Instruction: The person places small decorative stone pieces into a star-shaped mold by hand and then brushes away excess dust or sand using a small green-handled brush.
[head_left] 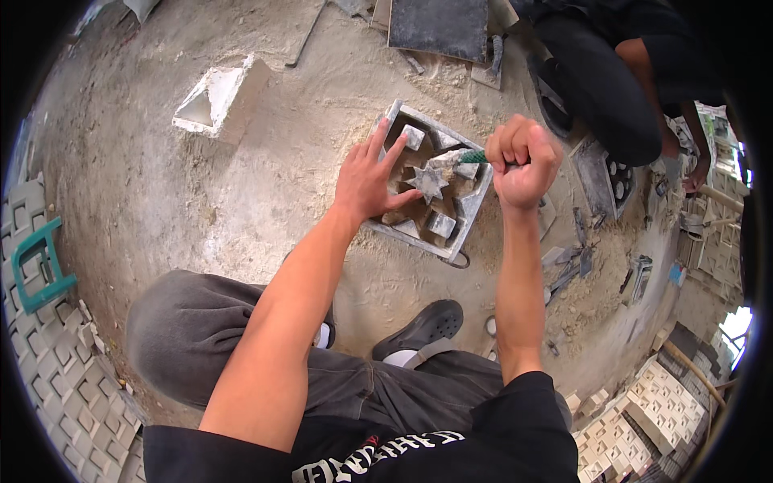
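A square grey metal mould (456, 251) lies tilted on the dusty ground before me. Inside it are a raised eight-pointed star (427, 184) in the middle and pale blocks around it, with brown material between them. My left hand (369, 179) rests over the mould's left side, fingers spread, thumb near the star. Above the right side, my right hand (525, 157) is closed round a green-handled tool (473, 157). The tool's pale, dusty end reaches over the mould's upper right part; its exact kind cannot be made out.
A white-crusted open box (231, 97) lies at far left, and a dark slab (437, 28) at the back. Another person (612, 88) crouches at far right by a second mould (600, 177). Several hand tools (573, 256) lie right. Patterned blocks (60, 386) and a teal stool (42, 266) line the left.
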